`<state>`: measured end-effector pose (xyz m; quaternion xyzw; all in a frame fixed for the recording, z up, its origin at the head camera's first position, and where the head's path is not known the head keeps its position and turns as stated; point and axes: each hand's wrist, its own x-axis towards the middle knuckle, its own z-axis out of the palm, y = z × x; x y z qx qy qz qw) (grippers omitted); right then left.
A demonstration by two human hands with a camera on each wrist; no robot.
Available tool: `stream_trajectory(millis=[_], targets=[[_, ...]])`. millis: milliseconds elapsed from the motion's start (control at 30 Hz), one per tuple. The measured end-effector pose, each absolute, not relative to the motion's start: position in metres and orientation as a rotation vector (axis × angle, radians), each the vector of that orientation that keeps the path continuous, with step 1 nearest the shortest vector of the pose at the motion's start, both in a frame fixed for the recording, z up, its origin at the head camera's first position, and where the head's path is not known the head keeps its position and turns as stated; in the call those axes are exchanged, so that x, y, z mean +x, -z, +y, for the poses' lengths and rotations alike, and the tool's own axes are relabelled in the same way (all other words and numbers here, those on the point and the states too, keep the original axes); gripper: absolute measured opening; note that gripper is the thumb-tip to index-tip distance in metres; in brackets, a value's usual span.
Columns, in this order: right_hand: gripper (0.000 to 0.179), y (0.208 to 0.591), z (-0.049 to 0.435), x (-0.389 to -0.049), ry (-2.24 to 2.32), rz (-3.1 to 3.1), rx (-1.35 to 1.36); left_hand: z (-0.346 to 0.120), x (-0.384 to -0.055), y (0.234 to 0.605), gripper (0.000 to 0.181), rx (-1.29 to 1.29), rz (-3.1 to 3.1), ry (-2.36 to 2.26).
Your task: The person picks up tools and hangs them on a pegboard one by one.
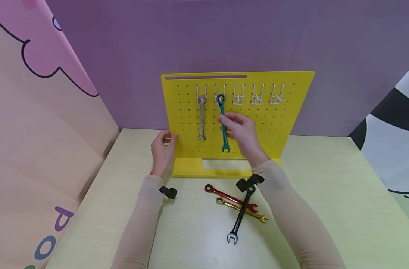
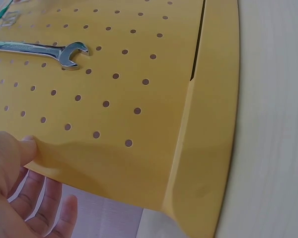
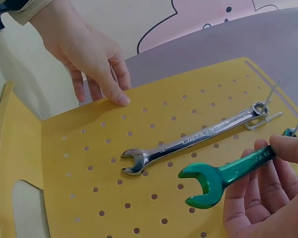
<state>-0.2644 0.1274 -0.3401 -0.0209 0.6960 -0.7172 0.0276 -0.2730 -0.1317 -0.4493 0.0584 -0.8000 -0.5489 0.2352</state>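
A green combination wrench (image 1: 223, 129) is pinched in my right hand (image 1: 243, 134), its open end pointing down. Its ring end is at the second hook (image 1: 220, 89) of a yellow pegboard (image 1: 191, 166); whether the ring is around the hook I cannot tell. A silver wrench (image 1: 202, 119) hangs from the first hook on the left. With the thumb in front and fingers behind, my left hand (image 1: 162, 151) grips the board's left edge. In the right wrist view the green wrench (image 3: 208, 183) lies between thumb and fingers, beside the silver one (image 3: 188, 141).
Red (image 1: 228, 196), gold (image 1: 258, 215) and black (image 1: 241, 216) wrenches lie crossed on the pale table (image 1: 325, 209) before the board, the black one on top. Three white hooks (image 1: 257, 95) without wrenches are at the upper right of the board. A purple wall (image 1: 224, 37) stands behind.
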Motion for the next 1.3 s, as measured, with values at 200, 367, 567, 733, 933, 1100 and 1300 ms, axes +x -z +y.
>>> stream_trajectory(millis=[200, 367, 567, 733, 933, 1100, 1300], targets=[[0.031, 0.342, 0.126, -0.268, 2.201, 2.164, -0.073, -0.132, -0.274, 0.45, 0.029, 0.159, -2.193, 1.513], [0.033, 0.344, 0.124, -0.271, 2.215, 2.149, -0.066, -0.132, -0.273, 0.449, 0.029, 0.162, -2.202, 1.51], [0.037, 0.345, 0.123, -0.273, 2.227, 2.139, -0.056, -0.131, -0.273, 0.449, 0.029, 0.159, -2.2, 1.504], [0.04, 0.349, 0.122, -0.277, 2.231, 2.171, -0.055, -0.132, -0.273, 0.449, 0.028, 0.156, -2.195, 1.5], [0.039, 0.358, 0.119, -0.282, 2.197, 2.392, -0.137, -0.131, -0.273, 0.449, 0.028, 0.153, -2.192, 1.513], [0.033, 0.364, 0.117, -0.282, 2.168, 2.594, -0.216, -0.131, -0.273, 0.448, 0.028, 0.148, -2.19, 1.513], [0.024, 0.371, 0.112, -0.282, 2.121, 2.803, -0.355, -0.131, -0.271, 0.447, 0.029, 0.164, -2.202, 1.504]])
